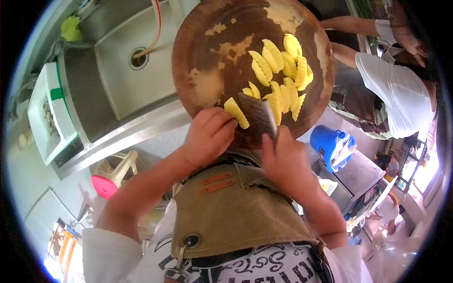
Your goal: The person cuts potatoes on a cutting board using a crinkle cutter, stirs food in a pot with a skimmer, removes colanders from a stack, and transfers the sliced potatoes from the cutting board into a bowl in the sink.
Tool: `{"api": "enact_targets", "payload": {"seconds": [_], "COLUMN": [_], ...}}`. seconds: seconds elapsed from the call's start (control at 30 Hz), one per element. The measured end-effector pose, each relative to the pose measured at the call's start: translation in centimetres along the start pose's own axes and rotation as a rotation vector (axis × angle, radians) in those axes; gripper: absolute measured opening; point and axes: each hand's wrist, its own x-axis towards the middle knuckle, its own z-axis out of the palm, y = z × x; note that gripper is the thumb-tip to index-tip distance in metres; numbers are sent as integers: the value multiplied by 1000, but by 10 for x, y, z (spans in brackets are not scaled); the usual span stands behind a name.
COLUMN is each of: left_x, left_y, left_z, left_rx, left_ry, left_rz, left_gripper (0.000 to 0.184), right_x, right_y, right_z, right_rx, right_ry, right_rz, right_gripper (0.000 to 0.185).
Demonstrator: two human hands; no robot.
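Note:
A large round wooden chopping board [196, 52] lies before me, its brown surface worn pale in patches. At its near edge, the curled fingers of my left hand [211, 135] hold the end of a yellow wedge [236, 113], which looks like peeled pineapple. My right hand [287, 153] is closed around the handle of a cleaver, whose handle is hidden. The cleaver's blade [260, 112] stands on the board just right of that wedge. Beyond and right of the blade lie several notched yellow wedges [273, 56] in a loose group.
On the left is a steel sink [113, 56] with a hose [153, 40] running to its drain. A white container [49, 113] sits beside it. Below stands a stool [118, 172]. At right are a blue bucket [325, 146] and a co-worker in a white shirt [396, 89].

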Motion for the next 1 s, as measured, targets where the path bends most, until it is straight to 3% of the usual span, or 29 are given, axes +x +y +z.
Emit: {"api": "enact_targets", "payload": {"seconds": [0.17,0.27,0.4,0.5,0.6,0.7,0.8,1.0], "left_x": [25,4,6,20,27,26,34,36], "left_y": [-9,-21,-1,16,16,12,18,16], "left_z": [-10,-9,-13,-26,-26,-6,-3,-2], "left_rx": [50,161,-21,-348,-579,-851,-919,-821], "left_ry": [-59,-158,112,54,-75,6,100,83], "left_rz": [34,-55,-482,-907,-1156,-1242,-1290,-1229], "left_gripper": [37,31,23,19,21,19,15,16], "right_x": [-1,-2,-1,1,9,13,17,25], "right_y": [14,13,13,8,0,-7,-16,-18], "right_z": [-2,-3,5,13,18,19,18,18], "right_rx": [164,257,299,234,195,163,104,0], "right_ry": [140,159,72,7,-56,-69,-74,-125], "right_rz": [162,171,191,187,143,108,74,-47], "right_gripper": [23,23,25,27,27,24,20,13]}}
